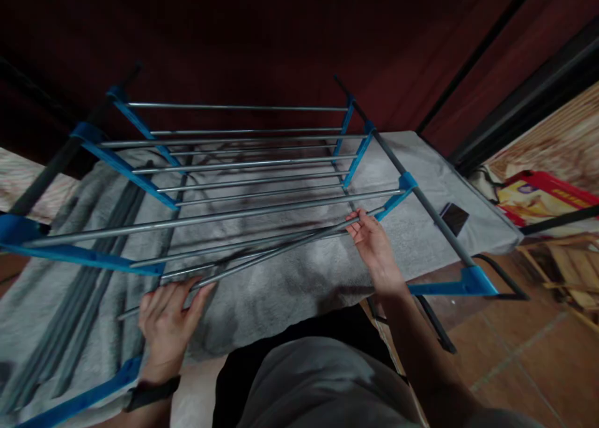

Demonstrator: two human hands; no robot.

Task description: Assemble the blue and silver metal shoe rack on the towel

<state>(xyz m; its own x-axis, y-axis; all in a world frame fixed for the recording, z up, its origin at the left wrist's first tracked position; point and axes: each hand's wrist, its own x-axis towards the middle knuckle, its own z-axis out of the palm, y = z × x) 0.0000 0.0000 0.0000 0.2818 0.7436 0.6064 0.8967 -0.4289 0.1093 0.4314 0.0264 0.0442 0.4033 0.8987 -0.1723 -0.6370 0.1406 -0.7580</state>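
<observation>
The person's left hand (171,316), at lower left of centre, had its fingers curled with the thumb nearly closed on a slender grey metal rod (281,251); the right hand (369,241), right of centre, pinched the same rod near its far end between thumb and fingertips. The rod was straight, smooth and dully shiny, slanting across the lower middle of the frame over other rods, its right end close to a blue bracket; whether it sat in a socket could not be told. Around it stood a tiered rack (248,164) of thin metal bars between flat blue plastic brackets (115,158) on dark round uprights. Beneath spread a soft, fuzzy grey cloth (281,300), with loose grey tubes (88,309) bundled at lower left and a dark, flat rectangular phone (453,219) at right. Near the right edge lay a red-and-yellow printed box (547,197), its contents hidden.
</observation>
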